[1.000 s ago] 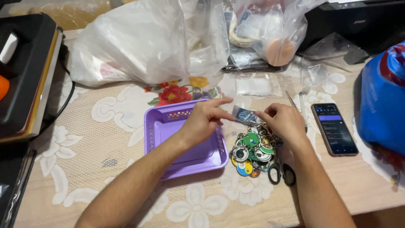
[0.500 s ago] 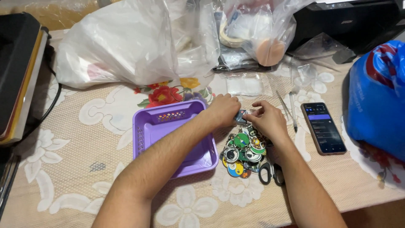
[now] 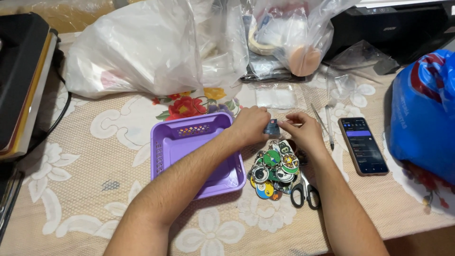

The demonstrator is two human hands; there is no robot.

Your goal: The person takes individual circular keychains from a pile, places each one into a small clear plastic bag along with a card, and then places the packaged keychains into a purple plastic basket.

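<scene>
I'm looking down at both hands meeting over the tabletop (image 3: 71, 199), just past the right rim of the purple tray (image 3: 163, 156). The left hand (image 3: 250, 124) and the right hand (image 3: 303, 130) pinch one small dark packet (image 3: 272, 128) between them, fingers narrow and closed on its two ends, the left from the left side, the right from the right. The packet sits off the cloth, directly above the pile of round badges (image 3: 274, 166).

As for progress, I judge it early: the tray looks bare inside as far as I can see past my left forearm, and the badges lie heaped in one cluster just beside it, touching the scissors (image 3: 303, 192) at the near edge. So nothing appears sorted yet; the heap is what's left.

Off to the right lie a phone (image 3: 363, 145) and a thin pen (image 3: 329, 125), well apart from my fingers. Beyond the hands, plastic bags (image 3: 137, 47) crowd the far side, and a blue bag (image 3: 422, 114) sits at the right edge.
</scene>
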